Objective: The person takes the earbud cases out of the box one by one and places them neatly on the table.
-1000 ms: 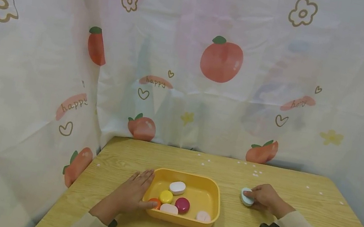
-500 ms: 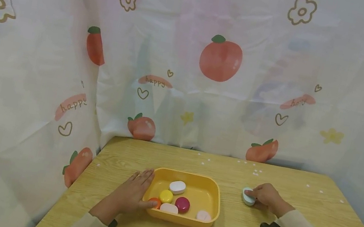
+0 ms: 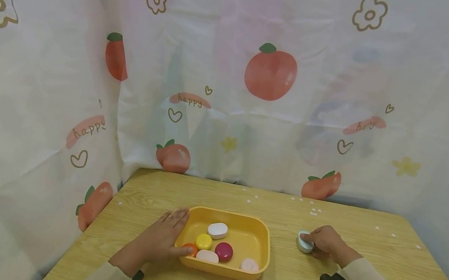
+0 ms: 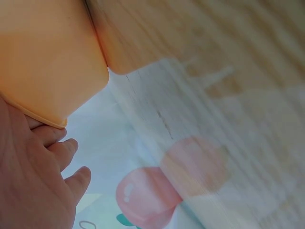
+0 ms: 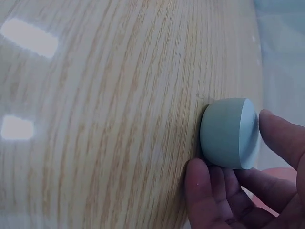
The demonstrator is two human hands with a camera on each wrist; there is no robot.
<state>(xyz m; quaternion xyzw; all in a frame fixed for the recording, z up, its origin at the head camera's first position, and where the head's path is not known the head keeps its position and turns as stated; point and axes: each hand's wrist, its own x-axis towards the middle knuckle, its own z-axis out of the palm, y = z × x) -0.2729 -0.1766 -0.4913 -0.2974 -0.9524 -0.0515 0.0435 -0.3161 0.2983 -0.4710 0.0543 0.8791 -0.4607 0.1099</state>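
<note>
In the head view, a yellow tray [image 3: 243, 275] stands on the table. My left hand [image 3: 159, 238] rests against its left side, fingers extended along the rim and thumb over the front left corner. The left wrist view shows that hand [image 4: 38, 162] touching the tray's outer wall [image 4: 52, 57]. To the right of the tray, my right hand [image 3: 328, 242] holds a small pale mint-green rounded object [image 3: 304, 242]. In the right wrist view, this barrel-shaped object [image 5: 224, 133] sits at the table surface, thumb at its flat face and fingers along its side.
Inside the tray lie a white oval piece [image 3: 217, 230], a yellow round piece [image 3: 204, 241], a magenta round piece [image 3: 224, 251], an orange piece [image 3: 189, 249] and two pale pink pieces. Small white specks dot the table [image 3: 155, 278] toward the back. A printed curtain [image 3: 262, 131] hangs behind.
Both hands, the tray and the mint-green object stay almost in place. The head view has shifted slightly, and the mint-green object's tilt under my right thumb differs a little.
</note>
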